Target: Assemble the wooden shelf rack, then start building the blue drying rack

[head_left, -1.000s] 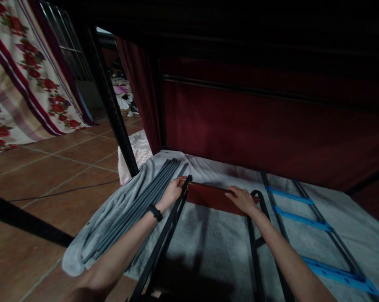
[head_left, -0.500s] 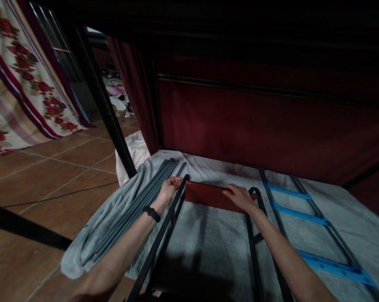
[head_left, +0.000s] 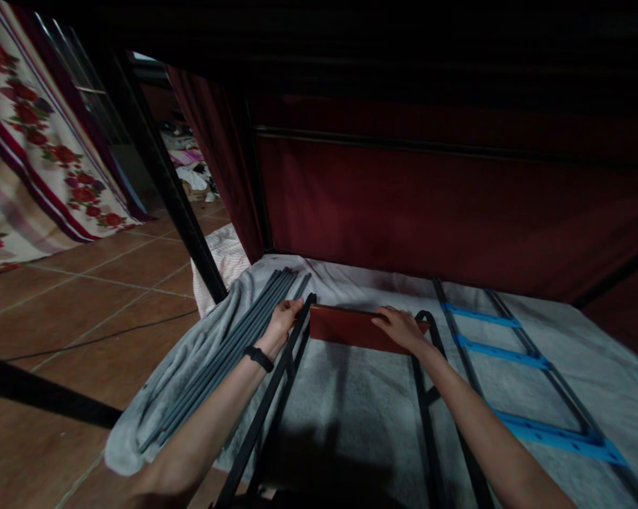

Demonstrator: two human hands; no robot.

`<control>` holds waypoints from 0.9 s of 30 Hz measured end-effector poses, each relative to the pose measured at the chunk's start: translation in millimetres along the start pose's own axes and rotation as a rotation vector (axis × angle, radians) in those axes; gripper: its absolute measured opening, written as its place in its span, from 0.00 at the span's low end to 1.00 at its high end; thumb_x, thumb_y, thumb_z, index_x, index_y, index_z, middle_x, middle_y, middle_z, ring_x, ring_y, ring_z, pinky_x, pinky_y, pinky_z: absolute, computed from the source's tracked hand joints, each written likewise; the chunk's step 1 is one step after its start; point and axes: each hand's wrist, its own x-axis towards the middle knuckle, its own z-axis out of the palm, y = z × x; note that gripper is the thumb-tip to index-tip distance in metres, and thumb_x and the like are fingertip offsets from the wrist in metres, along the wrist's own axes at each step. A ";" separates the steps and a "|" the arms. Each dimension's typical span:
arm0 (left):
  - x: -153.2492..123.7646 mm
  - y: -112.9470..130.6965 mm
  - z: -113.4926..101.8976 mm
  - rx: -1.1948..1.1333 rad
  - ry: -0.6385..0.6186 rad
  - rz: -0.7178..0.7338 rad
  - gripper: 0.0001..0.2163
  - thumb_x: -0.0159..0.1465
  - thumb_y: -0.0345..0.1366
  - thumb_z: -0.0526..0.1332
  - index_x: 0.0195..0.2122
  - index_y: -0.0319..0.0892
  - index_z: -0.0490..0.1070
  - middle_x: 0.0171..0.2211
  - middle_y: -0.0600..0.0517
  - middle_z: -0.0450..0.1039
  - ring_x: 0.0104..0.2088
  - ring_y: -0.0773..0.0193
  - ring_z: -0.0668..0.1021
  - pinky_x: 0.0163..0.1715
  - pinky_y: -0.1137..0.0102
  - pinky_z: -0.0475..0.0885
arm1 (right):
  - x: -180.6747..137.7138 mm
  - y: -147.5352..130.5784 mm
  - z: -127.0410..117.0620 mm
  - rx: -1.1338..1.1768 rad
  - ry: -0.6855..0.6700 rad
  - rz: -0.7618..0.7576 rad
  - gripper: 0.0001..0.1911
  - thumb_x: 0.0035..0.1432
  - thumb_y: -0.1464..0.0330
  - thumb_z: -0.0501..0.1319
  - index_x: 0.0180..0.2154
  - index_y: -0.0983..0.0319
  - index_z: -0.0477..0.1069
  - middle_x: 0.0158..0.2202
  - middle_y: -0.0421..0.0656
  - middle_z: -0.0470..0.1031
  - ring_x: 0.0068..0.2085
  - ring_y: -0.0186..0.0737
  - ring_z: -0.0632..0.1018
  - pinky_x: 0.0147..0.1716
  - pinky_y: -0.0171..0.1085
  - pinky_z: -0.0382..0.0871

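Observation:
A dark red board [head_left: 345, 329] stands on edge between two black metal rails on a grey blanket [head_left: 350, 396]. My left hand [head_left: 284, 322], with a black wristband, grips the top end of the left rail [head_left: 276, 396] beside the board's left end. Fingers curled, my right hand [head_left: 400, 330] rests on the board's top edge near its right end, next to the curved top of the right rail [head_left: 427, 396]. Both forearms reach forward from the bottom of the view.
A bundle of grey metal tubes [head_left: 228, 360] lies left of the frame on the blanket. A black ladder frame with blue rungs [head_left: 509, 360] lies on the right. A dark red curtain [head_left: 429, 212] hangs behind, a black post [head_left: 164, 184] stands on the tiled floor [head_left: 75, 304], and a floral cloth [head_left: 32, 155] hangs at the left.
The view has shifted slightly, so everything sits a little higher and further left. Both hands keep the same places on the rail and the board.

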 end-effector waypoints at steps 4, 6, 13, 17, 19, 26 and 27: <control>3.2 1.5 0.9 0.028 -0.004 0.039 0.14 0.49 0.40 0.74 0.30 0.39 0.73 0.25 0.51 0.76 0.23 0.66 0.76 0.24 0.72 0.70 | 0.2 -1.3 -1.1 0.018 -0.009 0.001 0.14 0.70 0.59 0.56 0.47 0.54 0.78 0.51 0.43 0.81 0.50 0.45 0.81 0.49 0.41 0.70; 3.6 1.9 1.2 0.031 0.002 0.070 0.15 0.48 0.39 0.75 0.34 0.40 0.74 0.29 0.51 0.78 0.27 0.65 0.78 0.27 0.73 0.71 | 0.2 -2.3 -2.1 0.016 -0.018 0.002 0.14 0.70 0.59 0.55 0.47 0.54 0.78 0.51 0.43 0.81 0.50 0.46 0.81 0.48 0.41 0.69; 2.1 1.8 -2.1 0.093 0.000 0.061 0.19 0.48 0.48 0.75 0.27 0.40 0.72 0.20 0.52 0.72 0.19 0.67 0.71 0.20 0.72 0.63 | 0.3 -4.0 -4.1 0.005 -0.017 0.004 0.14 0.70 0.59 0.56 0.47 0.55 0.78 0.50 0.43 0.81 0.49 0.45 0.81 0.47 0.40 0.69; 0.5 5.3 -3.8 0.077 0.010 0.103 0.20 0.47 0.47 0.76 0.33 0.40 0.74 0.26 0.53 0.76 0.24 0.67 0.75 0.24 0.74 0.67 | 0.0 -4.7 -4.3 0.004 -0.016 0.009 0.14 0.70 0.59 0.56 0.47 0.54 0.78 0.50 0.43 0.81 0.49 0.45 0.81 0.46 0.39 0.69; 0.8 5.7 -3.8 0.075 0.008 0.086 0.21 0.48 0.50 0.75 0.32 0.40 0.73 0.25 0.53 0.75 0.23 0.67 0.75 0.24 0.73 0.67 | -0.1 -5.3 -4.7 0.008 -0.020 0.012 0.14 0.71 0.59 0.55 0.46 0.54 0.78 0.50 0.43 0.81 0.49 0.45 0.81 0.47 0.40 0.68; 4.0 3.7 -2.5 0.061 -0.015 0.047 0.17 0.46 0.42 0.77 0.29 0.39 0.74 0.23 0.53 0.74 0.20 0.68 0.73 0.22 0.74 0.66 | -0.8 -7.2 -6.3 -0.002 -0.025 0.017 0.14 0.71 0.59 0.55 0.47 0.54 0.78 0.49 0.43 0.82 0.49 0.45 0.81 0.47 0.40 0.68; 3.7 4.0 -2.4 0.050 -0.013 0.054 0.16 0.47 0.41 0.76 0.31 0.39 0.75 0.24 0.53 0.76 0.22 0.68 0.74 0.23 0.74 0.67 | -0.9 -7.3 -6.4 -0.005 -0.023 0.015 0.14 0.71 0.59 0.56 0.47 0.54 0.78 0.50 0.43 0.82 0.49 0.45 0.81 0.47 0.40 0.68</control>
